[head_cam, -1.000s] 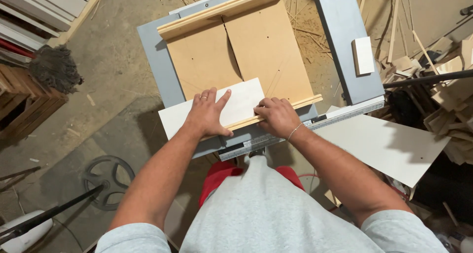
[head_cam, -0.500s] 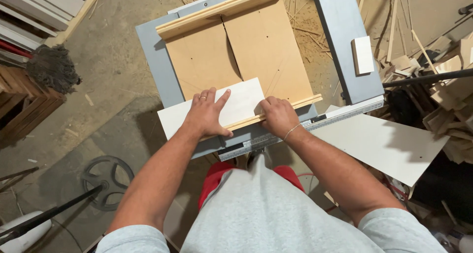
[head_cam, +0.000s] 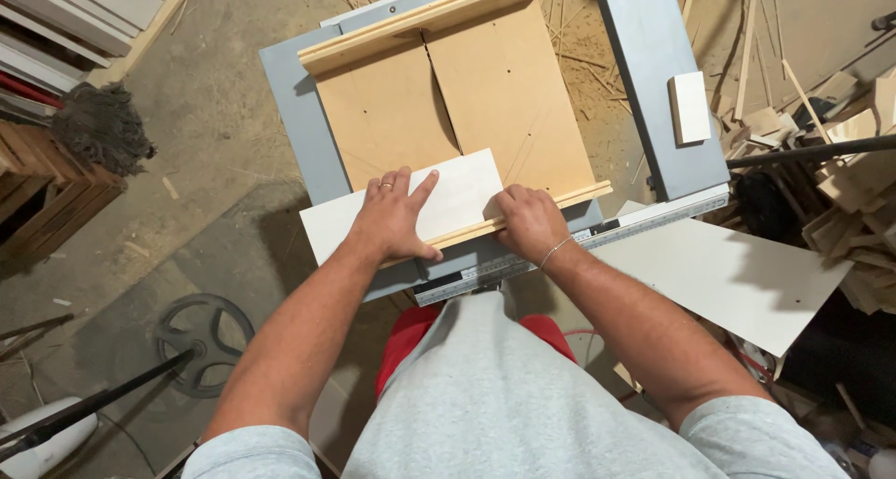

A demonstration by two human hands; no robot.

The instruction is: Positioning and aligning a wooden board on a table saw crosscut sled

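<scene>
On the brown fibreboard sled (head_cam: 504, 87), left hand (head_cam: 392, 220) flat on smooth white panel (head_cam: 457, 199) — right hand (head_cam: 530, 222) gripping its pale wooden fence (head_cam: 569, 199).

Colours as I log them: white board (head_cam: 448, 199) under my left hand (head_cam: 392, 220), plain, no pattern; pale wooden rail (head_cam: 551, 204) beneath my right hand (head_cam: 530, 220); tan sled panel (head_cam: 504, 97), unpatterned, with one dark slit; grey-blue saw table (head_cam: 653, 69); small white block (head_cam: 691, 106); large white sheet (head_cam: 737, 274); red machine body (head_cam: 411, 334); light grey shirt (head_cam: 504, 395); dark grey mop head (head_cam: 103, 129); dull grey-brown floor (head_cam: 205, 97).
</scene>
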